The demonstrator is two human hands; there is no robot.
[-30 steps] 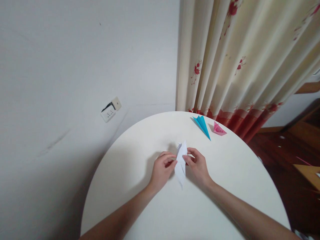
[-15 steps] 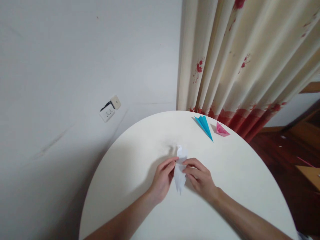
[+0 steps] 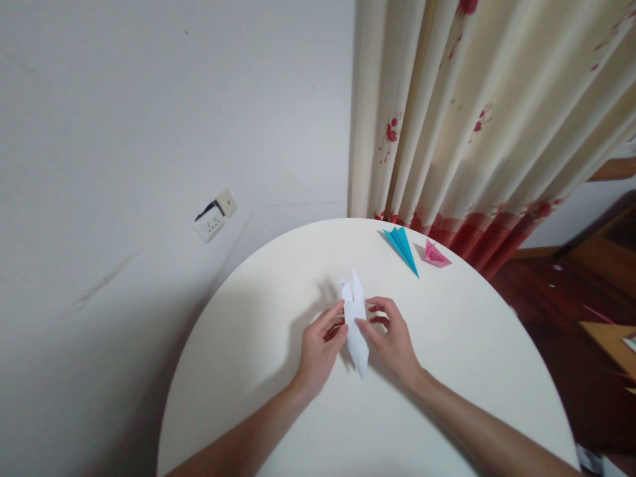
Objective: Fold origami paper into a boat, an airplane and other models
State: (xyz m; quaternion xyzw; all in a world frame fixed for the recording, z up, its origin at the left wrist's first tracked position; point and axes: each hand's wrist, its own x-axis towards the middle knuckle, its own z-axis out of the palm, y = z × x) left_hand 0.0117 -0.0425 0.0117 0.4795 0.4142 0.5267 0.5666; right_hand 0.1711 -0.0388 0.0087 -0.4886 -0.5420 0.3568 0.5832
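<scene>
While the round white table (image 3: 447, 371) carries a blue paper plane (image 3: 403, 248) and a pink paper fold (image 3: 435, 255) near its far edge, both hands work mid-table. The left hand (image 3: 320, 348) and right hand (image 3: 392, 341) pinch a white folded paper (image 3: 356, 324) between fingertips, its lower tip touching the tabletop.

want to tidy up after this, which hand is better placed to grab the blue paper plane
Right, probably. The blue paper plane lies on the far right of the table, on the right hand side. The left hand would have to cross the white folded paper.

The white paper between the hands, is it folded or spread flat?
Folded: the white paper is a narrow pointed shape, pinched by left hand and right hand.
</scene>
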